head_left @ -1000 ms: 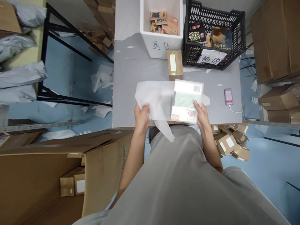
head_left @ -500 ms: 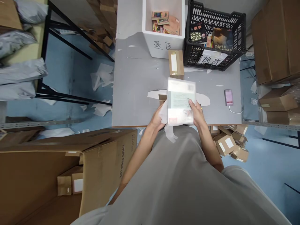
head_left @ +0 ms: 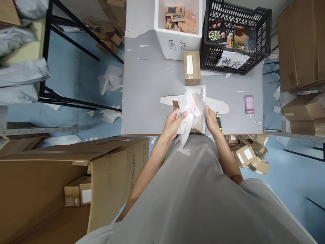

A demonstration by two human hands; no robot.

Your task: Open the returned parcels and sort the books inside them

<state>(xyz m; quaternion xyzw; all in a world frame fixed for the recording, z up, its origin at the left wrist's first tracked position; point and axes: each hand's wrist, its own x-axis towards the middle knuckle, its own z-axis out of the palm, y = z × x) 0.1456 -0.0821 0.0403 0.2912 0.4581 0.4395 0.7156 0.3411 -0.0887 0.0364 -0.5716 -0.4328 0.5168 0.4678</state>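
My left hand (head_left: 174,123) grips a crumpled white sheet of thin wrapping (head_left: 189,112), its thumb on top and a torn tail hanging over the table edge. Behind that wrapping is a book (head_left: 201,98), tilted so that its edge shows; the wrapping hides much of its face. My right hand (head_left: 212,120) holds the book's right edge, fingers along its side. Just right of that hand lies a yellow and black utility knife (head_left: 218,121). Part of an opened cardboard box (head_left: 175,104) shows beneath, mostly hidden by my left hand and the wrapping.
A small taped carton (head_left: 192,69) stands beyond the book. Behind it are a white bin (head_left: 175,44) and a black crate (head_left: 235,62), both containing books. A phone (head_left: 249,104) on a cable lies at right. A large open carton (head_left: 114,183) stands at lower left.
The book has turned from face-up to tilted, and the wrapping has been gathered across it by my left hand. My right hand has shifted to the book's edge, uncovering the utility knife.
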